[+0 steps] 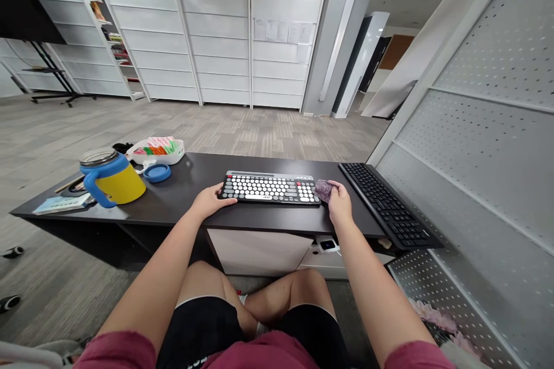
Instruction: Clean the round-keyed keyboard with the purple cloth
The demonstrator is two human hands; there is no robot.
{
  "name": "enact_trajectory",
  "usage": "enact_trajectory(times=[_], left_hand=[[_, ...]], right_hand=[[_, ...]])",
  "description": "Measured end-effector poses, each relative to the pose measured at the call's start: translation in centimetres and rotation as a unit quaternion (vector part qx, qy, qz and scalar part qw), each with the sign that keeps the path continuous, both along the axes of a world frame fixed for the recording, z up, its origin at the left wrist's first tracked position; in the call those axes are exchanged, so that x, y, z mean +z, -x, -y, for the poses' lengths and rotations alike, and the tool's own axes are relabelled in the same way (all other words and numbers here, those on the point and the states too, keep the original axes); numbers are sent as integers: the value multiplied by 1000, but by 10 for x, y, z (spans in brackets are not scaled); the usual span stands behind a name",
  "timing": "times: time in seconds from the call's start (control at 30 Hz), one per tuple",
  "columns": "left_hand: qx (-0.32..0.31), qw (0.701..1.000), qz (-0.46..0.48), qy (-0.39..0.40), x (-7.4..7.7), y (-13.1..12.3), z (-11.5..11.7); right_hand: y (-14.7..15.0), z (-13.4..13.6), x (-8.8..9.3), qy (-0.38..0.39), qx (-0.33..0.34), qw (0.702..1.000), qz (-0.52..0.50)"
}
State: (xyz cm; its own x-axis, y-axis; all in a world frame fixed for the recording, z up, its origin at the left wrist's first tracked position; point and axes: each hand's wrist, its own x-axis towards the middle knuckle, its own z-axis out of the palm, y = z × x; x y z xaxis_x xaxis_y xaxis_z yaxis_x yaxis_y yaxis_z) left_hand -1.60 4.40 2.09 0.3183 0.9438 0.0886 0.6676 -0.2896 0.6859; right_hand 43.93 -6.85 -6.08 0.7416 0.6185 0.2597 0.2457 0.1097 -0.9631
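A keyboard with round white and black keys (270, 188) lies on the dark desk (190, 196) straight ahead of me. My left hand (210, 200) rests at its left end, fingers curled around the edge. My right hand (340, 204) sits at the keyboard's right end, closed on a small dark patterned cloth (324, 189) that touches that end of the keyboard.
A black keyboard (387, 203) lies at an angle on the desk's right, next to a white perforated panel (480, 144). On the left stand a yellow mug with a blue handle (111, 177), a blue lid (156, 172), a white tray of colourful packets (156, 150) and a booklet (63, 203).
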Motion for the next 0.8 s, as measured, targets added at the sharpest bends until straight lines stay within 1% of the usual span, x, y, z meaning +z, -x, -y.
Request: enact_trajectory(times=[0.13, 0.23, 0.3, 0.4, 0.5, 0.6, 0.7, 0.77, 0.8], left_hand=[[8, 999, -39, -20, 4, -1, 6], [18, 997, -71, -18, 3, -2, 5], [23, 996, -90, -12, 2, -3, 3], [14, 994, -105, -10, 2, -4, 2], [4, 994, -112, -21, 1, -4, 2], [8, 990, -136, -39, 0, -3, 3], [28, 980, -180, -79, -1, -6, 6], [44, 972, -185, -137, -2, -13, 9], [39, 969, -177, -170, -1, -18, 11]], right_hand=[[3, 4, 3, 42, -30, 999, -2], [3, 4, 7, 63, -25, 997, 23], [2, 3, 8, 72, -17, 997, 37], [2, 2, 8, 82, -13, 996, 36], [1, 1, 6, 83, -14, 996, 33], [0, 1, 6, 82, -15, 996, 38], [1, 1, 6, 79, -15, 996, 41], [1, 0, 7, 77, -13, 996, 41], [2, 0, 7, 76, -12, 996, 41]])
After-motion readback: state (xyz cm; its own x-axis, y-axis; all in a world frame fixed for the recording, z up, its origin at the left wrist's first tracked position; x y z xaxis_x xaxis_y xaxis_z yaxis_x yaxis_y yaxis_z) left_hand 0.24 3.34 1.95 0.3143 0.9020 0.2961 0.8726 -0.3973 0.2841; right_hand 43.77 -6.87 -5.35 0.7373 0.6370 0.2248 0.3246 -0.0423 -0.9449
